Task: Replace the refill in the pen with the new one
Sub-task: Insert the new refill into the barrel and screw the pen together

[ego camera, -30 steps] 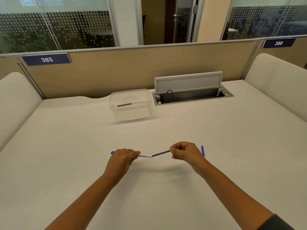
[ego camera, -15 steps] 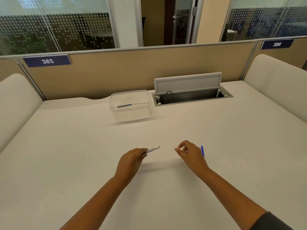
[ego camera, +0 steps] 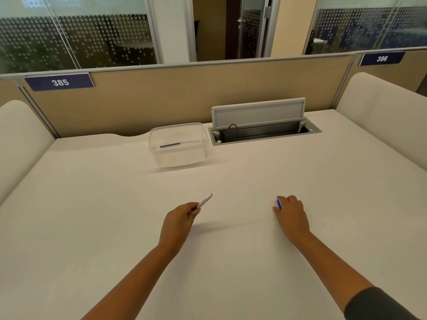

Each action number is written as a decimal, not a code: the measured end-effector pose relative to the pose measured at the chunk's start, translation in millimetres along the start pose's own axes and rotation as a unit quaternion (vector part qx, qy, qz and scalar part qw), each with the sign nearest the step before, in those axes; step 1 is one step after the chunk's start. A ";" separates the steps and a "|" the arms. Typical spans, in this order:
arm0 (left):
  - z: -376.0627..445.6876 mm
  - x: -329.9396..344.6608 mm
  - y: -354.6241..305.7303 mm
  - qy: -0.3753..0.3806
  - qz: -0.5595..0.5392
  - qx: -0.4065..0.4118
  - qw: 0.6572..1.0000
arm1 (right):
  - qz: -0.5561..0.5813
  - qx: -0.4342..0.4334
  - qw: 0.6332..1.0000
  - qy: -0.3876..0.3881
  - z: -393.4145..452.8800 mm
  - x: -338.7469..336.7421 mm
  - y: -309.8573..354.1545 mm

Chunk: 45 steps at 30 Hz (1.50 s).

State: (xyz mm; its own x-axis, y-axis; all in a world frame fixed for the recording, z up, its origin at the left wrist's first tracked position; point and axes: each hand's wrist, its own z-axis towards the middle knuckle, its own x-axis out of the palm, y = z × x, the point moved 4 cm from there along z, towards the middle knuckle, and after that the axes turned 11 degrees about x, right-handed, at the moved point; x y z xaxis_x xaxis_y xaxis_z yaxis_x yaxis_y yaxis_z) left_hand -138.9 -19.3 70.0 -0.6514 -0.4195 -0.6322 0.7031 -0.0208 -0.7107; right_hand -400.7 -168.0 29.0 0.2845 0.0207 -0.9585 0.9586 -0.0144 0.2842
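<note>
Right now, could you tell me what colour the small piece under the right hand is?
Bright blue, seen best in the head view.

Left hand (ego camera: 179,221) on desk (ego camera: 115,215), near centre. Pen barrel (ego camera: 204,202) pinched in its fingers (ego camera: 195,210), projecting forward-right past fingertips. Right hand (ego camera: 291,214) well right of left, low on desk. Pen cap (ego camera: 279,204) at its fingertips (ego camera: 280,198). Clear box (ego camera: 178,145) far ahead of left fingers; refill (ego camera: 169,145) inside. Cable tray (ego camera: 263,132) just right of box, lid (ego camera: 258,112) raised behind. Partition (ego camera: 173,98) behind all.
</note>
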 end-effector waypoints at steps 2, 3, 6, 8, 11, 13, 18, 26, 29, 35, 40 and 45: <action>-0.8 2.2 -0.1 0.009 0.011 0.005 1.000 | 0.033 -0.008 0.999 -0.003 -0.9 -0.7 0.6; -1.2 3.0 -0.8 0.012 0.014 0.007 1.000 | 0.047 -0.009 0.999 -0.006 -1.7 -1.5 1.1; -1.3 3.5 -2.7 0.016 0.015 0.011 1.000 | 0.086 -0.005 0.996 -0.001 -5.3 -4.6 3.3; -1.3 2.9 -3.6 0.016 0.012 0.012 1.000 | 0.158 0.011 0.987 0.022 -7.8 -6.7 6.9; -2.3 2.2 -4.4 0.020 0.019 0.018 0.999 | 0.335 0.042 0.933 0.124 -14.7 -10.8 21.6; -3.5 2.6 -4.5 0.030 0.043 0.032 0.998 | 0.435 0.054 0.874 0.209 -25.1 -14.7 36.8; -5.7 3.6 -9.8 0.058 0.095 0.077 0.991 | 0.550 0.077 0.775 0.301 -47.7 -23.6 65.8; -6.6 1.9 -12.1 0.058 0.111 0.095 0.988 | 0.580 0.070 0.712 0.388 -62.1 -23.6 80.6; -7.1 1.5 -10.0 0.060 0.114 0.088 0.988 | 0.559 0.056 0.733 0.383 -64.4 -27.0 81.8; -7.8 4.0 -10.0 0.072 0.110 0.083 0.988 | 0.530 0.049 0.774 0.343 -67.7 -35.0 85.5; -6.3 3.2 -11.8 0.069 0.107 0.085 0.988 | 0.508 0.045 0.790 0.340 -70.5 -36.0 86.9; -4.6 3.9 -11.7 0.076 0.108 0.087 0.987 | 0.502 0.048 0.795 0.337 -71.5 -33.5 88.1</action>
State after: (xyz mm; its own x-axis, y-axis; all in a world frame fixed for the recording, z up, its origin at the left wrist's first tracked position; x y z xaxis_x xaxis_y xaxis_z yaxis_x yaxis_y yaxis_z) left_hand -150.9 -16.5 74.4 -0.5065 -0.2894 -0.8122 0.8603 -0.1061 -0.4986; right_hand -325.2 -98.5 87.8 0.8766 0.4812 -0.0095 0.2494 -0.4373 0.8641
